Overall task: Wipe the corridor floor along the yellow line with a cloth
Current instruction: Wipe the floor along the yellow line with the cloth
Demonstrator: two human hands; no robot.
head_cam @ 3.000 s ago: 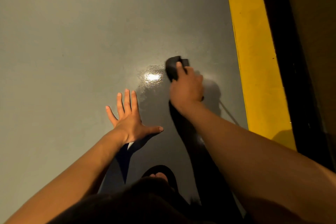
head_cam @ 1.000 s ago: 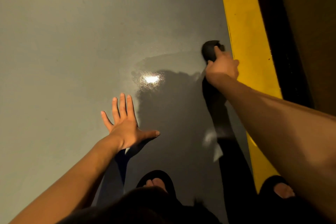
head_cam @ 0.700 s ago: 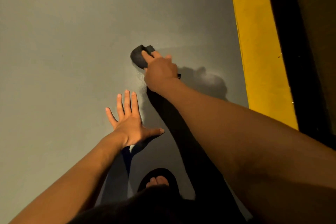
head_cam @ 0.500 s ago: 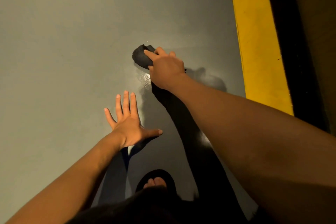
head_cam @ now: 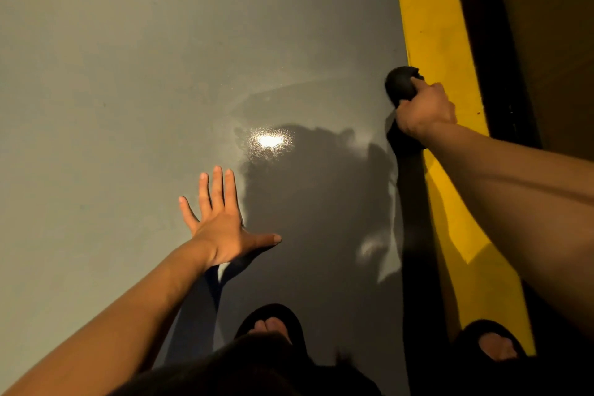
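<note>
A dark bunched cloth [head_cam: 400,85] lies pressed on the grey corridor floor [head_cam: 128,74], right at the left edge of the yellow line [head_cam: 430,26]. My right hand [head_cam: 424,109] grips the cloth from behind, fingers curled round it, so most of the cloth is hidden. My left hand [head_cam: 221,222] lies flat on the floor with fingers spread and thumb out, well to the left of the cloth. A damp, glossy patch with a bright light reflection [head_cam: 270,141] sits between the two hands.
A black strip [head_cam: 482,42] and a dark wall [head_cam: 553,26] run along the right of the yellow line. My two feet in dark sandals [head_cam: 273,321] [head_cam: 491,342] stand at the bottom, the right one by the yellow line. Bare grey floor stretches left.
My right hand swept the cloth from the middle of the floor rightward to the yellow line's edge. My left hand stayed planted. The wet patch is uncovered again.
</note>
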